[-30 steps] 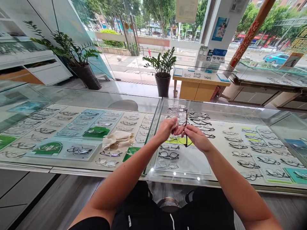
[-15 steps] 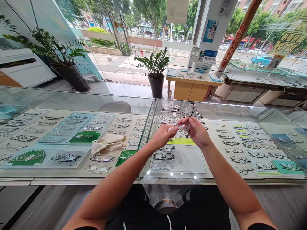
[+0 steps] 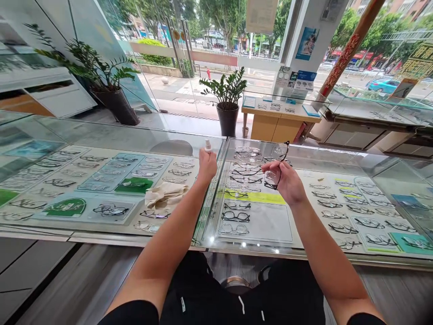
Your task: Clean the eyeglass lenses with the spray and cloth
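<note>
My right hand point(image 3: 291, 183) pinches a pair of dark-framed eyeglasses point(image 3: 278, 169) by the frame, held up over the right glass display case point(image 3: 270, 225). Small droplets seem to dot its lenses. My left hand point(image 3: 207, 166) is closed around a small spray bottle point(image 3: 207, 145) with a white top, over the left case near the seam between the two cases. Most of the bottle is hidden by the fingers. A crumpled beige cloth point(image 3: 165, 197) lies on the left case, nearer to me than my left hand.
Rows of eyeglasses point(image 3: 236, 216) show in both cases, some on blue and green trays point(image 3: 133, 184). Past the counter stand a potted plant point(image 3: 227, 118), a second, tilted-looking plant pot point(image 3: 117, 106) and a wooden display table point(image 3: 273, 126). Glass walls face the street.
My left hand has moved left, away from the eyeglasses, carrying the spray bottle. My right hand still holds the eyeglasses up at nearly the same place. The view has turned slightly left.
</note>
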A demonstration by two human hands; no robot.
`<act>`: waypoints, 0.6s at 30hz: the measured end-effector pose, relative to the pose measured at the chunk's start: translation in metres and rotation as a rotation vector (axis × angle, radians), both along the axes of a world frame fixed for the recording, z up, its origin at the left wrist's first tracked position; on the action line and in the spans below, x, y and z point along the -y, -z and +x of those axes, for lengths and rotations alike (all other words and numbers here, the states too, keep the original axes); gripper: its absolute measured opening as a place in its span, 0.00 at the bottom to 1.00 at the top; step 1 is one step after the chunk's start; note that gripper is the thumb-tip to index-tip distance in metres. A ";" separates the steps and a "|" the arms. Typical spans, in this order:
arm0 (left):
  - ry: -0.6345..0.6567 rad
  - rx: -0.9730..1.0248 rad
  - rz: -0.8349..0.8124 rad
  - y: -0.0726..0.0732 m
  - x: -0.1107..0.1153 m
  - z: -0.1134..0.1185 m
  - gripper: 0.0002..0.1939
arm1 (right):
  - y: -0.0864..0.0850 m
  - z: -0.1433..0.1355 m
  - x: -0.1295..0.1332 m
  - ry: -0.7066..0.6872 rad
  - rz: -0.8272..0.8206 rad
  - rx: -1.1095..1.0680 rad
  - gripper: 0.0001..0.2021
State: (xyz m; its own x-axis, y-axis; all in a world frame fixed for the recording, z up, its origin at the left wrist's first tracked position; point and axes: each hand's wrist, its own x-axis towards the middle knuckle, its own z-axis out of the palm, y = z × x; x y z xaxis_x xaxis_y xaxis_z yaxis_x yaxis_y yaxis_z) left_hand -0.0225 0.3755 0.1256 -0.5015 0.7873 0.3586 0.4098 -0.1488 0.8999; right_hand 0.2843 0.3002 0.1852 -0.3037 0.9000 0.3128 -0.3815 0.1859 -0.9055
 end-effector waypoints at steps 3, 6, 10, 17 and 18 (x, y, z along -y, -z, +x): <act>-0.080 -0.077 -0.120 0.009 -0.007 -0.012 0.07 | 0.000 0.004 -0.002 0.042 -0.010 0.005 0.12; -0.033 -0.108 -0.157 0.014 -0.006 -0.017 0.06 | 0.002 0.008 -0.006 0.047 -0.017 0.007 0.12; -0.001 -0.135 -0.188 0.018 -0.003 -0.019 0.06 | 0.005 0.010 -0.010 0.035 -0.015 -0.006 0.12; 0.011 -0.131 -0.233 0.017 0.002 -0.017 0.12 | 0.009 0.009 -0.012 0.025 -0.014 0.025 0.13; 0.011 -0.127 -0.237 0.015 0.004 -0.015 0.16 | 0.009 0.009 -0.013 0.023 -0.012 0.020 0.13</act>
